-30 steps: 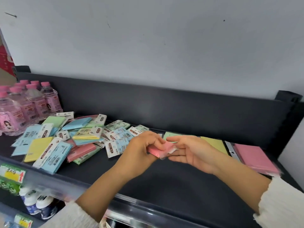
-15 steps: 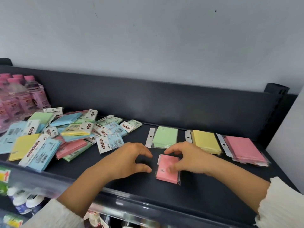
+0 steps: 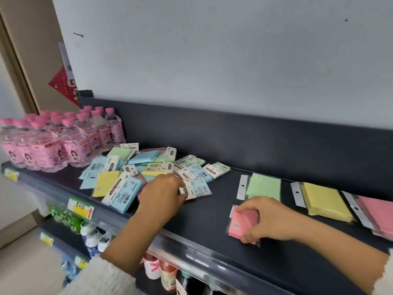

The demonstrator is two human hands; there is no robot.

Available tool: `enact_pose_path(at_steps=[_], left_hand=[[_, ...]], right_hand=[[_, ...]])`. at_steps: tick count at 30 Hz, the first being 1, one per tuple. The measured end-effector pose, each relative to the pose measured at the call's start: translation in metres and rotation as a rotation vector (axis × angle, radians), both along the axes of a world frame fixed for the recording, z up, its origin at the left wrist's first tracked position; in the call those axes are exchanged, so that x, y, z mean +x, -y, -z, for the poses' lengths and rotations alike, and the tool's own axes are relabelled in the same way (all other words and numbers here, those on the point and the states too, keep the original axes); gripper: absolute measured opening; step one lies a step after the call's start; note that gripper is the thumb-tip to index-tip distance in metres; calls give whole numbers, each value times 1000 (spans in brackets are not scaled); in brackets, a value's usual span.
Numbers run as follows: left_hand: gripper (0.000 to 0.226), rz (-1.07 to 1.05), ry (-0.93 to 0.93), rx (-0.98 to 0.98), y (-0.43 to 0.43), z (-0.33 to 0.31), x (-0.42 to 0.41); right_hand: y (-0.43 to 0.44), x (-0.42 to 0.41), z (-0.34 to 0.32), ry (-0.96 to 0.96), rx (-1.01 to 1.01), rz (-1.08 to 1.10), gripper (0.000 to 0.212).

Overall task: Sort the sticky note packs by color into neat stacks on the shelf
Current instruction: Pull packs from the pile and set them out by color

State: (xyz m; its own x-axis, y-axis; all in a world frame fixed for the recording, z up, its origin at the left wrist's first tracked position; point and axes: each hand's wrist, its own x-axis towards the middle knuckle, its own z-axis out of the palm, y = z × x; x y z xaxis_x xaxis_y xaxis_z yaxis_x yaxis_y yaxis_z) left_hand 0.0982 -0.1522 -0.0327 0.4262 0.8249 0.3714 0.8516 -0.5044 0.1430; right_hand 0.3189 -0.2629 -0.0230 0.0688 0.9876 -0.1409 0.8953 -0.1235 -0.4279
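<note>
A jumbled pile of sticky note packs [image 3: 136, 173] in blue, yellow, green and pink lies on the left part of the dark shelf [image 3: 212, 211]. My left hand [image 3: 163, 192] reaches into the pile's right edge, fingers curled down on the packs; what it grips is hidden. My right hand [image 3: 265, 218] holds a small pink pack [image 3: 240, 224] lying on the shelf near the front. Behind it lie a green stack [image 3: 263, 186], a yellow stack [image 3: 325, 201] and a pink stack [image 3: 376, 211] in a row.
Pink-capped water bottles [image 3: 53, 143] stand in a group at the shelf's left end. A dark back panel [image 3: 255, 137] runs behind the shelf. Price labels [image 3: 80, 208] hang on the front rail, with bottles on the lower shelf [image 3: 93, 239].
My left hand has left the pink pack and moved left into the jumbled pile. My right hand stays on the pink pack, now lying on the shelf. The view has swung left.
</note>
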Motion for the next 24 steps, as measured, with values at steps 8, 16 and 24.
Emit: enact_pose_path(at_steps=[8,16,24], left_hand=[[31,-337,-428,27,-21,3,-33],[19,-275,-478,119,-24,8,-21],[29,46,-135,406,-9,20,-20]], right_hand=[[2,-20,-13,54,7,-85,99],[-2,-28,-16,-47,35,-84,89],[0,-25,-12,-238,110,-6,75]])
